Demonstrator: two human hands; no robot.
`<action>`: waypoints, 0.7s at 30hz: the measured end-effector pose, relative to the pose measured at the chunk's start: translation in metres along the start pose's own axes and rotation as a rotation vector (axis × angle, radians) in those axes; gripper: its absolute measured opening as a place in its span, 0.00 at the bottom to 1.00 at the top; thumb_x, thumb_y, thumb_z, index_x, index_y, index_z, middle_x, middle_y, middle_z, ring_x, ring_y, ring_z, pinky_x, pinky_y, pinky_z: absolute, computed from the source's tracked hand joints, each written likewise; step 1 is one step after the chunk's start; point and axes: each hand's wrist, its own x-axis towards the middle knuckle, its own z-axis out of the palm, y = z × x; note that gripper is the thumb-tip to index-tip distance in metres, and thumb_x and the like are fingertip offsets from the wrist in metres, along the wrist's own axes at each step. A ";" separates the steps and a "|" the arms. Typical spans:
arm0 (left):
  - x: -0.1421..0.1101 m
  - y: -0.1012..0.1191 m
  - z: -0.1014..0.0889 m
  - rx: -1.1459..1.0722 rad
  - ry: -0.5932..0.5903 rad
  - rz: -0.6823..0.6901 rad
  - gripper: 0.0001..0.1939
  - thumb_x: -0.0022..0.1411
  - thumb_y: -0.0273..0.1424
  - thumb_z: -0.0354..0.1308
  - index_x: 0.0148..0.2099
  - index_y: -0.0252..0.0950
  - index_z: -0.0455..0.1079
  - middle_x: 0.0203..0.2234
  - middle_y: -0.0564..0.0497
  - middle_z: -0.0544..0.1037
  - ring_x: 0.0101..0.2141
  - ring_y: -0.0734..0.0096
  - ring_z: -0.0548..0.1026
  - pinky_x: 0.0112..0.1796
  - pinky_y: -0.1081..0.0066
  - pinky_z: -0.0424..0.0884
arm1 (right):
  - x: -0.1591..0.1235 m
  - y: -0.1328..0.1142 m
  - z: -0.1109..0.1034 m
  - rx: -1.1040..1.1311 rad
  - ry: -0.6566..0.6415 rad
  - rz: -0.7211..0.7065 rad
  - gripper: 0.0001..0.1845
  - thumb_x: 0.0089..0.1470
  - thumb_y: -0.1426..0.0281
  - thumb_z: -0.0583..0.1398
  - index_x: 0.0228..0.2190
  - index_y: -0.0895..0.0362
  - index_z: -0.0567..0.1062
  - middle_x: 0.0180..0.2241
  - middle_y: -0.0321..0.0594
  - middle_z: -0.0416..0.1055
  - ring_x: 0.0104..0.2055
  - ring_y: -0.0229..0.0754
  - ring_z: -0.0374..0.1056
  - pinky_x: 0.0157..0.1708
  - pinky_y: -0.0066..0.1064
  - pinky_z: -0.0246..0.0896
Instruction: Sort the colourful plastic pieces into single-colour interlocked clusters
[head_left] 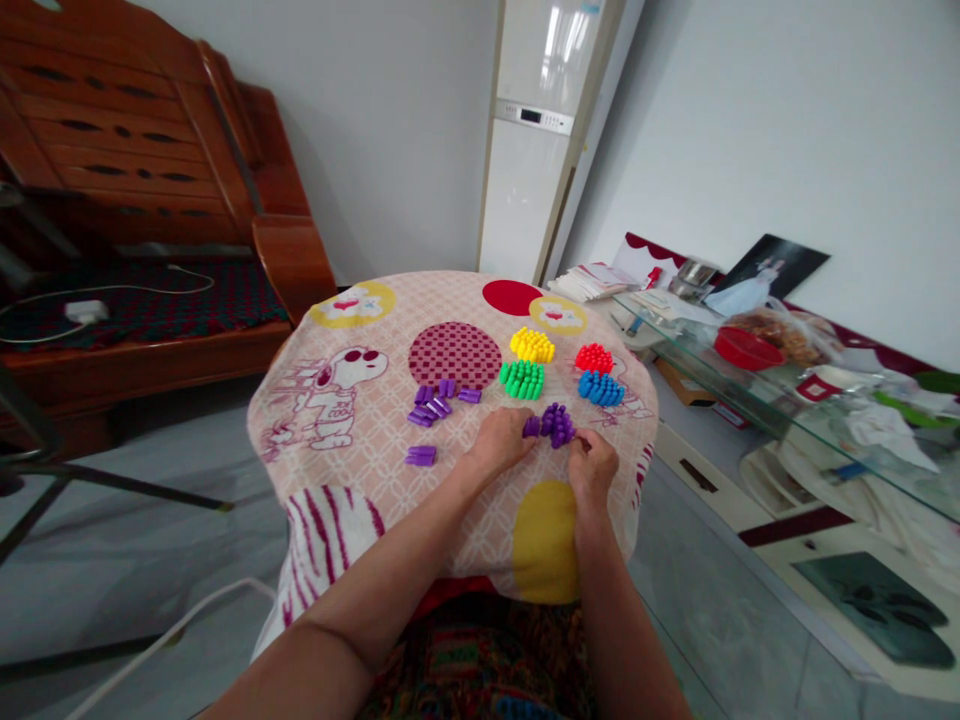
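My left hand pinches a small purple plastic piece at the left side of a tight purple cluster. At that cluster's right edge, the closed fingertips of my right hand grip its outer purple pieces; the exact hold is too small to make out. More loose purple pieces lie scattered to the left, with a small purple group nearer to me. Beyond my hands stand a green cluster, a yellow cluster, a blue cluster and a red cluster of similar pieces.
A patterned cloth covers the round table. To the right is a glass-topped cabinet bearing a red bowl, bags and papers. A wooden bench stands at the left, and a white upright appliance behind the table.
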 end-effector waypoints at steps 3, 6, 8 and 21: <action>-0.005 0.002 -0.003 0.024 -0.034 0.009 0.12 0.62 0.33 0.57 0.45 0.36 0.77 0.38 0.44 0.81 0.42 0.59 0.78 0.42 0.66 0.71 | 0.000 -0.001 0.000 -0.015 0.005 0.000 0.17 0.47 0.69 0.54 0.30 0.60 0.81 0.29 0.49 0.79 0.31 0.47 0.70 0.33 0.33 0.58; -0.001 0.004 -0.002 0.039 -0.016 -0.033 0.11 0.62 0.32 0.57 0.42 0.34 0.77 0.37 0.43 0.81 0.41 0.59 0.78 0.42 0.67 0.71 | -0.001 -0.002 -0.001 -0.017 0.009 0.003 0.17 0.47 0.68 0.54 0.30 0.60 0.81 0.30 0.49 0.79 0.31 0.47 0.69 0.33 0.33 0.58; 0.006 0.006 0.001 0.032 0.023 -0.070 0.11 0.62 0.33 0.57 0.42 0.33 0.76 0.37 0.43 0.81 0.41 0.60 0.78 0.42 0.67 0.71 | -0.001 -0.002 -0.001 -0.014 0.006 0.005 0.16 0.46 0.68 0.54 0.30 0.60 0.81 0.29 0.48 0.79 0.31 0.46 0.69 0.33 0.33 0.58; 0.016 -0.002 0.016 -0.101 0.021 -0.055 0.20 0.55 0.27 0.62 0.52 0.33 0.73 0.37 0.46 0.81 0.39 0.65 0.78 0.41 0.70 0.71 | 0.000 0.000 0.001 -0.001 0.012 0.000 0.17 0.47 0.68 0.54 0.29 0.59 0.81 0.30 0.48 0.79 0.32 0.47 0.70 0.34 0.34 0.58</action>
